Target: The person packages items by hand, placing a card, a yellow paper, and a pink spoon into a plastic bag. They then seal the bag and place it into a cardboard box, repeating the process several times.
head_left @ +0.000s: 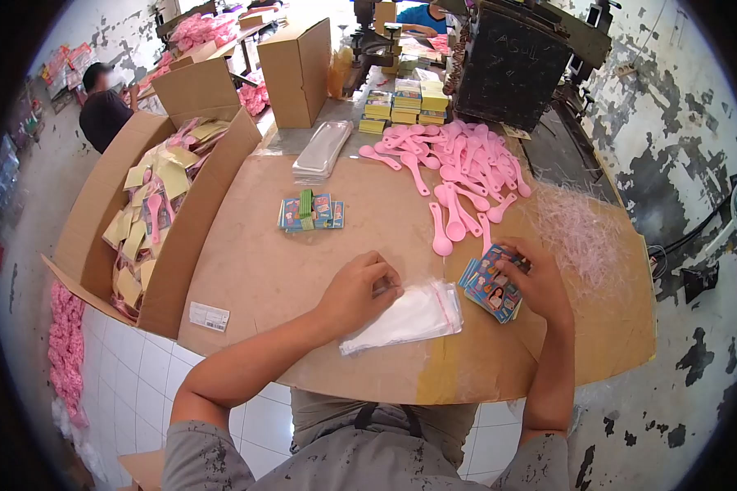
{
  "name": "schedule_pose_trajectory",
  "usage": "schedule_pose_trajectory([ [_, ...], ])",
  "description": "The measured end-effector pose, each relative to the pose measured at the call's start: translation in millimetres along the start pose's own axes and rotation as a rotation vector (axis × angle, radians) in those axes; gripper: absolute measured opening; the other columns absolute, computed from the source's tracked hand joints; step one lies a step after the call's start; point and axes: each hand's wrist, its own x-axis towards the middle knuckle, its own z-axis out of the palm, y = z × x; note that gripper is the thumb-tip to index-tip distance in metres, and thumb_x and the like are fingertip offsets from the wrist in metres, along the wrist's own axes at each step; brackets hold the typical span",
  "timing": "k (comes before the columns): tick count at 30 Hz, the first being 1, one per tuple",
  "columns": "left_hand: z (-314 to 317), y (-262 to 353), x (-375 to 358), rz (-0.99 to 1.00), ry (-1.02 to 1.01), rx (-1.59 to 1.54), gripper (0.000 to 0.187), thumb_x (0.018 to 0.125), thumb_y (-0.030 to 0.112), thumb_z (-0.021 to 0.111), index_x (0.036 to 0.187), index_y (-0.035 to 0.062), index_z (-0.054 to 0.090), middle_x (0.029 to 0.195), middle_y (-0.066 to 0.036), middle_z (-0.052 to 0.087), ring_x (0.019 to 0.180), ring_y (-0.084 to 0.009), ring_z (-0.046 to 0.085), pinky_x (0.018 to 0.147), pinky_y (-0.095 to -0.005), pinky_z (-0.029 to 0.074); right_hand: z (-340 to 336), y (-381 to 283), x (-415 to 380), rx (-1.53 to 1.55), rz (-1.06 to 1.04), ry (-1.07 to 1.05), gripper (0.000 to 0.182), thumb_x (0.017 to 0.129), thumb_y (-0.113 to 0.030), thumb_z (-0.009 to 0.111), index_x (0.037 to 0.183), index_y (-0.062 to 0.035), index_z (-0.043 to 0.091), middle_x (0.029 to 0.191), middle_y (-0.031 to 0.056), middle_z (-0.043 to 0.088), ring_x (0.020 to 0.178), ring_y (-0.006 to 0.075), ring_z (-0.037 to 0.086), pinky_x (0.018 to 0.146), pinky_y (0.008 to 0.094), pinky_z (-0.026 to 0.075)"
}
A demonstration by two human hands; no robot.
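My right hand (540, 282) grips a small stack of blue printed cards (494, 296) at the right front of the cardboard-topped table. Over the upper left end of a pile of clear plastic bags (413, 319) is my left hand (360, 290), its fingers curled together. Whether a bag edge is between those fingers is hidden. Pink plastic spoons (471, 164) lie heaped beyond my right hand, one with its handle close to the cards. A bundle of similar cards (311, 213) held by a green band rests farther back on the left.
An open carton (201, 286) of packed spoons and cards stands at left. Behind are a clear-bag stack (323, 151), card stacks (407, 102), a tall box (295, 74) and a dark machine (512, 65). Plastic shreds (577, 233) lie right. Two other people are farther back.
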Motion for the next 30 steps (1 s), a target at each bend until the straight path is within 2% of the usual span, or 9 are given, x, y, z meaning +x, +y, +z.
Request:
schedule_pose_trajectory([
  [2, -1, 2, 2, -0.090, -0.004, -0.148, 0.024, 0.092, 0.009, 0.079, 0.114, 0.0035, 0.072, 0.104, -0.007, 0.076, 0.080, -0.0108, 0.067, 0.072, -0.0279, 0.053, 9, -20, -2, 0.212, 0.045, -0.003, 0.030, 0.090, -0.011, 0.079, 0.118, -0.0042, 0.071, 0.103, 0.0092, 0.074, 0.094, 0.0197, 0.071, 0.081, 0.0355, 0.056],
  [5, 0, 1, 2, -0.172, 0.014, -0.391, 0.024, 0.091, 0.007, 0.078, 0.114, 0.0025, 0.072, 0.092, -0.005, 0.074, 0.076, -0.0085, 0.065, 0.069, -0.0273, 0.052, 42, -11, -7, 0.236, -0.032, -0.035, 0.022, 0.090, -0.011, 0.079, 0.109, -0.0030, 0.073, 0.100, 0.0109, 0.072, 0.091, 0.0228, 0.070, 0.078, 0.0365, 0.055],
  [11, -6, 8, 1, -0.069, -0.017, -0.254, 0.018, 0.094, 0.000, 0.071, 0.111, 0.0016, 0.070, 0.090, -0.002, 0.074, 0.082, -0.0091, 0.068, 0.073, -0.0256, 0.055, 62, -17, -7, -0.302, -0.512, -0.103, 0.022, 0.081, -0.008, 0.077, 0.102, -0.0056, 0.075, 0.099, 0.0110, 0.067, 0.093, 0.0302, 0.065, 0.083, 0.0413, 0.052],
  [14, 1, -4, 3, 0.078, 0.168, -0.443, 0.008, 0.098, 0.002, 0.066, 0.106, -0.0017, 0.066, 0.096, -0.008, 0.075, 0.086, -0.0150, 0.073, 0.076, -0.0288, 0.056, 64, -18, -8, -0.423, -0.569, -0.076, 0.026, 0.076, -0.007, 0.074, 0.103, -0.0058, 0.076, 0.099, 0.0097, 0.067, 0.093, 0.0297, 0.063, 0.084, 0.0428, 0.051],
  [17, -3, -7, 5, -0.078, 0.066, -0.813, 0.013, 0.100, 0.000, 0.065, 0.111, -0.0017, 0.061, 0.100, -0.011, 0.075, 0.092, -0.0170, 0.074, 0.082, -0.0287, 0.057, 59, -27, -10, -0.467, -0.600, -0.058, 0.026, 0.079, -0.004, 0.073, 0.105, -0.0064, 0.076, 0.099, 0.0104, 0.067, 0.093, 0.0318, 0.063, 0.084, 0.0443, 0.051],
  [20, -16, 9, 4, -0.193, -0.049, -1.005, 0.025, 0.101, 0.000, 0.066, 0.124, -0.0021, 0.056, 0.102, -0.014, 0.076, 0.093, -0.0159, 0.074, 0.084, -0.0275, 0.057, 62, -29, -11, -0.121, -0.360, -0.061, 0.030, 0.085, 0.001, 0.071, 0.115, -0.0051, 0.073, 0.105, 0.0090, 0.070, 0.094, 0.0244, 0.067, 0.084, 0.0402, 0.054],
  [23, -13, 9, 3, -0.180, -0.106, -0.964, 0.035, 0.100, 0.002, 0.068, 0.132, -0.0013, 0.054, 0.104, -0.015, 0.077, 0.094, -0.0145, 0.074, 0.085, -0.0269, 0.057, 71, -38, -12, 0.501, -0.081, 0.030, 0.035, 0.092, 0.003, 0.069, 0.127, -0.0021, 0.067, 0.112, 0.0087, 0.072, 0.099, 0.0151, 0.069, 0.085, 0.0327, 0.056],
  [26, -9, 9, 2, -0.159, -0.092, -0.894, 0.039, 0.100, 0.004, 0.070, 0.136, -0.0010, 0.054, 0.103, -0.013, 0.078, 0.094, -0.0128, 0.074, 0.085, -0.0266, 0.057, 69, -27, -10, 0.561, -0.143, 0.067, 0.037, 0.095, 0.003, 0.067, 0.131, 0.0011, 0.063, 0.115, 0.0089, 0.072, 0.102, 0.0099, 0.067, 0.087, 0.0271, 0.056],
  [30, -6, 7, 1, -0.164, -0.097, -0.889, 0.041, 0.100, 0.004, 0.070, 0.137, -0.0013, 0.054, 0.103, -0.013, 0.079, 0.096, -0.0123, 0.074, 0.085, -0.0263, 0.056, 62, -29, -10, 0.321, -0.218, 0.003, 0.040, 0.094, 0.004, 0.067, 0.133, 0.0021, 0.061, 0.113, 0.0097, 0.071, 0.101, 0.0136, 0.069, 0.087, 0.0280, 0.056],
])
